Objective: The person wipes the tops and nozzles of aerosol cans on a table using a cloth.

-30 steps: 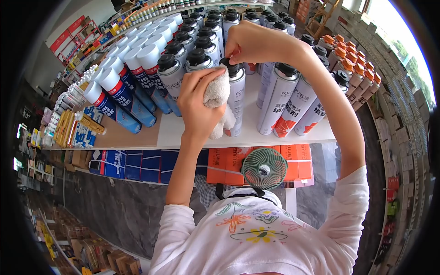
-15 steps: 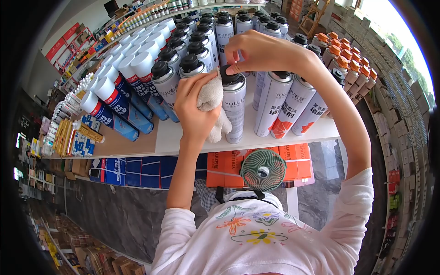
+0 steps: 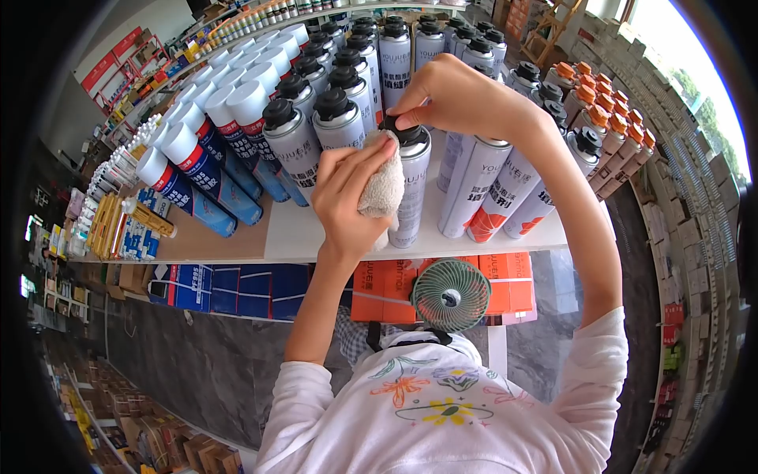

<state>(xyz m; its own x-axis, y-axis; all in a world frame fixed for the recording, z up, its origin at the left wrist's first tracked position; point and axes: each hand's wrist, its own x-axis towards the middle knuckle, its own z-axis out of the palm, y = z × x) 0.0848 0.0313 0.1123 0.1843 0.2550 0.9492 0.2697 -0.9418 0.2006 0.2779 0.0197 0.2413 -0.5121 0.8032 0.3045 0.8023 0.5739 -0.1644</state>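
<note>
A white spray can with a black cap [image 3: 412, 178] stands upright near the front edge of the white table [image 3: 355, 251]. My left hand [image 3: 347, 193] is closed around a cream-coloured cloth [image 3: 382, 186], pressed against the can's upper left side. From above, my right hand [image 3: 442, 99] pinches the can's black cap, thumb on its top. Part of the cap and the can's left side are hidden by fingers and cloth. To the right, similar white cans [image 3: 474, 186] with orange-red bases stand close by; more black-capped cans [image 3: 292, 142] are at the left.
Blue cans with white caps [image 3: 201, 174] fill the table's left, beside yellow tubes [image 3: 146, 221]. Orange-capped cans [image 3: 608, 118] stand at the far right. Below the table edge are orange boxes [image 3: 379, 288], blue boxes [image 3: 237, 288] and a green fan [image 3: 451, 295] before my chest.
The cloth and my left hand have shifted slightly right and up, over more of the can's upper side. My right hand stays at the cap. The view has tilted a little.
</note>
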